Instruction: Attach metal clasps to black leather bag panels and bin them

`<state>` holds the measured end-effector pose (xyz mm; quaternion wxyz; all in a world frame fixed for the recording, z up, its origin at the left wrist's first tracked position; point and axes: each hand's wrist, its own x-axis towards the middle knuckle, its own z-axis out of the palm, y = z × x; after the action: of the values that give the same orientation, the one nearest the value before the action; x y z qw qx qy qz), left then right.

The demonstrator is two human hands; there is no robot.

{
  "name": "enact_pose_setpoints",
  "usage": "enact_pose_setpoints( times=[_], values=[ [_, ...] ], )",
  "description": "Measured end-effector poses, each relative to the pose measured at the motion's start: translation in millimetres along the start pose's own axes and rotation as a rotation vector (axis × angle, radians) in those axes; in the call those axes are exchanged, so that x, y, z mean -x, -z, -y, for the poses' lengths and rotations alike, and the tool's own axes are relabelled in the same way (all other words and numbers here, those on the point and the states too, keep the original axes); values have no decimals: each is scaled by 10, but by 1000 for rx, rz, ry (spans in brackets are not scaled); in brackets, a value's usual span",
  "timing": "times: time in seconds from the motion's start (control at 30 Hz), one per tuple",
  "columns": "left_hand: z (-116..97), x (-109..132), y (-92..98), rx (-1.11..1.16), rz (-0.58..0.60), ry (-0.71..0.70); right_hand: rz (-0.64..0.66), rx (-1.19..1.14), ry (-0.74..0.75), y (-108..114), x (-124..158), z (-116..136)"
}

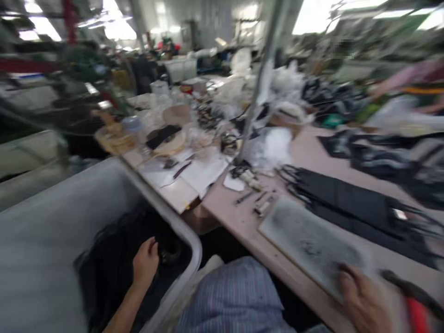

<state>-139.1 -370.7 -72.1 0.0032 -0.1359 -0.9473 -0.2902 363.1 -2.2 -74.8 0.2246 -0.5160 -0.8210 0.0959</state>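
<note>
My left hand (145, 263) is over a large pale bin (79, 199), above a heap of black fabric (114, 259). Its fingers are loosely bent and slightly apart, with nothing visible in them. On the table, a flat grey board (308, 243) with dark smudges lies near the front edge. My right hand (364, 296) rests at the board's near right end, its fingers smeared by motion. Just right of that hand is a tool with red and black parts (416, 300), too blurred to name. Beyond the board lies a folded black fabric piece with straps (347, 203).
Small metal pieces (263, 203) lie at the board's far left end. A grey upright pole (258, 88) rises behind them. Clear plastic bags and clutter (277, 143) cover the back of the pink table (229, 203). More dark fabric (398, 157) lies at right, near another person's arm (402, 81).
</note>
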Motion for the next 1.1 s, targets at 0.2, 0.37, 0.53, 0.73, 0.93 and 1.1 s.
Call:
enact_pose_setpoints(
  times=[0.2,0.37,0.53,0.73,0.93,1.1],
  values=[
    [-1775,-133,-760,444,17,-1001,-249,-39,-75,-61,-250,90],
    [-3562,146,-1399,305,383,-1237,-221,10,-107,-58,-225,266],
    [-4926,70,-2164,-143,596,-1381,-235,-7,-156,17,-222,331],
    [-5708,-141,-2706,-427,417,-1454,-210,-65,-210,99,-278,386],
    [-6030,-105,-2809,-632,312,-1558,-144,-118,-269,177,-312,434],
    [-6435,627,-2876,-536,357,-1652,-113,-111,-277,187,-305,439]
  ],
)
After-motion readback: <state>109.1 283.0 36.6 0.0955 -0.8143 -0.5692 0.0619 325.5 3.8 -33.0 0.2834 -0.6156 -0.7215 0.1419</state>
